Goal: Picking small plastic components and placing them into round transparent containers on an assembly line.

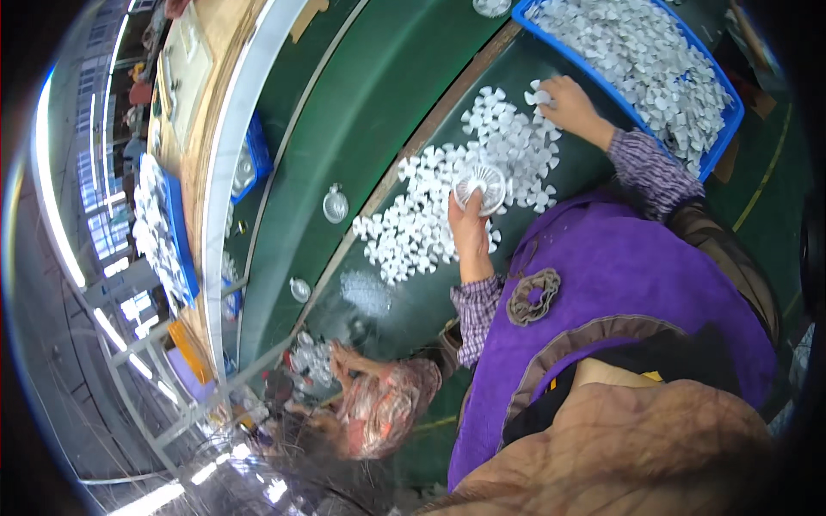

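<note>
My left hand (468, 232) grips a round, ribbed, clear-and-white plastic part (489, 178), thumb laid over its face. It is held above a spread pile of small white three-lobed plastic pieces (439, 176) on the dark green worktop. Farther right, at the pile's edge, the fingers of my right hand (572, 105) are closed on one white three-lobed piece (540, 93). Both wrists come out of checked purple sleeves.
A blue bin (632, 107) heaped with more white pieces stands at the right. Beyond a raised edge runs a green conveyor belt (379, 129) carrying round clear parts (335, 204). At the left, a co-worker's hand (348, 361) is by a pile of clear parts (311, 357).
</note>
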Demonstrator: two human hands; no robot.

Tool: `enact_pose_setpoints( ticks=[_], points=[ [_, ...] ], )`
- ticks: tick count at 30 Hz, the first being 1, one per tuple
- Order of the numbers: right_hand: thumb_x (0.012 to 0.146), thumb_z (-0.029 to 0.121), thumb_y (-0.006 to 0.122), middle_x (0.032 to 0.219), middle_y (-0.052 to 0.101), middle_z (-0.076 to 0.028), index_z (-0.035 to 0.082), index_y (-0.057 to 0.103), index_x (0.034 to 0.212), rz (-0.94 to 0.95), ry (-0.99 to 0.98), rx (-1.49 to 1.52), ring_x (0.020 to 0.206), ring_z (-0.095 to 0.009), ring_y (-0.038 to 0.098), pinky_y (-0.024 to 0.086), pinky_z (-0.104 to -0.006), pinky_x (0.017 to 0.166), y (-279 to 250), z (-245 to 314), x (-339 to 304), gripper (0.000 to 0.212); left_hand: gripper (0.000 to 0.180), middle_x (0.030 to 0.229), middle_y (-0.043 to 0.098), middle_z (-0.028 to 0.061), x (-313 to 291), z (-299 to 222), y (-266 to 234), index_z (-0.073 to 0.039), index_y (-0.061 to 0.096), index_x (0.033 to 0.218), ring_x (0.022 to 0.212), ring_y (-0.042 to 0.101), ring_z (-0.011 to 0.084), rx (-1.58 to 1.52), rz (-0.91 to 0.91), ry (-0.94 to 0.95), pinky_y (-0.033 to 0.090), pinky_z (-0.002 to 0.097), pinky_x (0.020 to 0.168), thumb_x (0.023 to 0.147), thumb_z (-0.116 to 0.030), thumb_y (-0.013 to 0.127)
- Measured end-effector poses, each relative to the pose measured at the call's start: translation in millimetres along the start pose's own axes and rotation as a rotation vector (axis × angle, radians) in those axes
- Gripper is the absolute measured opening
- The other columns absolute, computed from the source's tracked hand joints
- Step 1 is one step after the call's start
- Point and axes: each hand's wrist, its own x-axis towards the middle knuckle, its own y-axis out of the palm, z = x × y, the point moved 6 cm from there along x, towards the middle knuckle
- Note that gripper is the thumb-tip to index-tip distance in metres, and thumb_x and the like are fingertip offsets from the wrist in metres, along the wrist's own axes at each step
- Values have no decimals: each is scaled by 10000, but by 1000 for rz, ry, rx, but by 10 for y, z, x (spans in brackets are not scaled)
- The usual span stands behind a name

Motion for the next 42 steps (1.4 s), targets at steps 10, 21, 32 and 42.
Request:
enact_pose_setpoints(
  ticks=[10, 21, 32, 42],
  points=[
    [704, 105, 669, 958, 564, -128, -1, 581, 1050, 224, -291, 297, 921, -303, 529, 457, -377, 781, -184, 1393, -329, 372, 504, 1075, 580, 59, 129, 74, 465, -3, 430, 1263, 898, 577, 117, 151, 193, -6, 476, 235, 752, 768, 79, 475],
    [712, 109, 674, 982, 530, -138, 22, 567, 1041, 276, -306, 412, 942, -318, 528, 437, -377, 810, -27, 1473, -430, 357, 322, 1010, 619, 73, 62, 43, 370, 42, 519, 1160, 852, 586, 113, 420, 38, 153, 482, 235, 727, 859, -32, 609],
    [782, 258, 689, 873, 614, -177, 15, 552, 1047, 698, -7, 679, 790, -294, 603, 453, -373, 684, 102, 1103, -416, 384, 374, 1028, 626, 75, 62, 111, 280, 21, 535, 1181, 912, 589, 131, 643, 204, 179, 481, 257, 789, 834, -59, 650],
    [851, 231, 643, 956, 635, -40, 25, 595, 1083, 662, 426, 854, 851, -118, 596, 475, -264, 723, 1008, 460, -12, 314, 472, 1172, 576, 142, 264, -116, -175, -15, 457, 1255, 1011, 598, 246, 232, -3, 98, 562, 352, 714, 853, -176, 645]
  ],
)
